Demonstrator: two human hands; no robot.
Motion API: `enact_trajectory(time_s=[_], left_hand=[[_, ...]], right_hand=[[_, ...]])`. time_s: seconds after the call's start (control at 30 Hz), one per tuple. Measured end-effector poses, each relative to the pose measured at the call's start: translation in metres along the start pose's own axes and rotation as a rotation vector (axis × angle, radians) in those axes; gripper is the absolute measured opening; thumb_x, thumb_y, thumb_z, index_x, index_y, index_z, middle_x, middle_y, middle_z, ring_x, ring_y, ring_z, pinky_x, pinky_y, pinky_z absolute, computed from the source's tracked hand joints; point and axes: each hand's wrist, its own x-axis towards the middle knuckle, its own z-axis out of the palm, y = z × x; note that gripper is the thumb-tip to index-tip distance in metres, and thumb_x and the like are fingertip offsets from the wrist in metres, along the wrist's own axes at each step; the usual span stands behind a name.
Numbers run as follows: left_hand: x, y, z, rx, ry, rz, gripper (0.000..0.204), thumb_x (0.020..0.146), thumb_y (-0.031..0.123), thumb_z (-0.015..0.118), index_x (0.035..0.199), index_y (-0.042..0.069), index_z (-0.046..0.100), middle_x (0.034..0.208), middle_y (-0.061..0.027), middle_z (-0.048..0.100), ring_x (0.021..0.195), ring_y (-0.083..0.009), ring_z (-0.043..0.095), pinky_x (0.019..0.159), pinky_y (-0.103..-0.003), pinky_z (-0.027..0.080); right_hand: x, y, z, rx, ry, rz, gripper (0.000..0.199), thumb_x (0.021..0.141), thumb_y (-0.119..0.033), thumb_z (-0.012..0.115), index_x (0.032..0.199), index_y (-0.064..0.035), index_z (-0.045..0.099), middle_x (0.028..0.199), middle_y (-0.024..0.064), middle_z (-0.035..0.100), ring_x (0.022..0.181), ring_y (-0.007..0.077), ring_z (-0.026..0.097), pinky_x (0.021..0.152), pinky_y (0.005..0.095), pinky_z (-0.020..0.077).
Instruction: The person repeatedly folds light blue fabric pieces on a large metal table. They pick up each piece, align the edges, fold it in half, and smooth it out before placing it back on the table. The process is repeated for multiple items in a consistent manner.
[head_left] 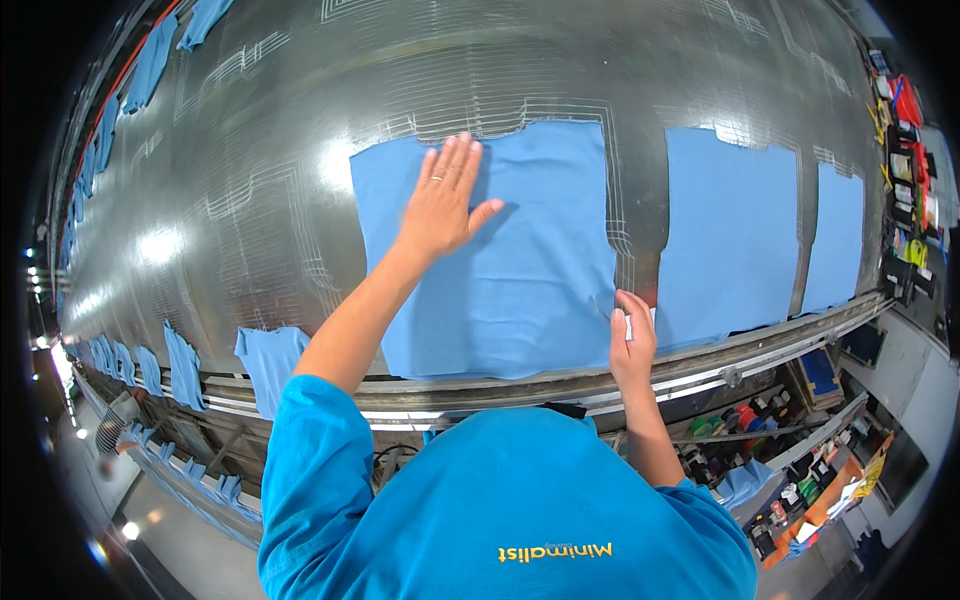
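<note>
A light-blue cut fabric panel [530,250] lies nearly flat on the dark, shiny table, with soft wrinkles across it. My left hand [445,205] rests palm down on its upper left part, fingers stretched out and thumb apart. A ring is on one finger. Beside the panel's lower right edge is my right hand [632,340], its fingers curled around a small white object [629,326]. The kind of that object cannot be made out. White outlines drawn on the table run around the panel's top and right side.
To the right lie a second blue panel [730,230] and a third blue panel [840,235]. Blue pieces [272,360] hang over the table's near edge at left. A metal rail [480,400] runs along that edge. Tools and bottles [905,190] crowd the far right.
</note>
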Motion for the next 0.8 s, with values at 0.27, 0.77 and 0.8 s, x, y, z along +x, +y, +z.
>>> enact_trajectory(time_s=[0.27, 0.77, 0.8], left_hand=[[0.035, 0.027, -0.002, -0.070, -0.014, 0.189, 0.078, 0.106, 0.057, 0.047, 0.162, 0.004, 0.033, 0.170, -0.0145, 0.031, 0.158, -0.0308, 0.025, 0.130, -0.048, 0.019], [0.115, 0.030, 0.007, -0.342, 0.235, -0.154, 0.019, 0.098, 0.025, 0.072, 0.102, 0.006, 0.076, 0.154, -0.0230, 0.052, 0.146, -0.0401, 0.045, 0.122, -0.052, 0.032], [0.118, 0.028, 0.008, -0.347, 0.234, -0.168, 0.019, 0.098, 0.025, 0.072, 0.100, 0.006, 0.076, 0.155, -0.0234, 0.051, 0.146, -0.0400, 0.046, 0.122, -0.052, 0.032]], right_hand=[[0.014, -0.003, -0.002, 0.063, 0.013, 0.060, 0.023, 0.103, -0.013, 0.063, 0.120, 0.0017, 0.069, 0.119, 0.0171, 0.070, 0.110, 0.0311, 0.068, 0.096, 0.0382, 0.0522], [0.128, -0.032, 0.026, 0.192, 0.193, 0.071, 0.013, 0.098, -0.008, 0.069, 0.107, -0.0006, 0.074, 0.097, 0.0085, 0.071, 0.081, 0.0161, 0.066, 0.075, 0.0295, 0.0539], [0.128, -0.032, 0.026, 0.196, 0.193, 0.080, 0.012, 0.098, -0.008, 0.069, 0.106, -0.0007, 0.074, 0.096, 0.0080, 0.071, 0.080, 0.0153, 0.065, 0.074, 0.0290, 0.0534]])
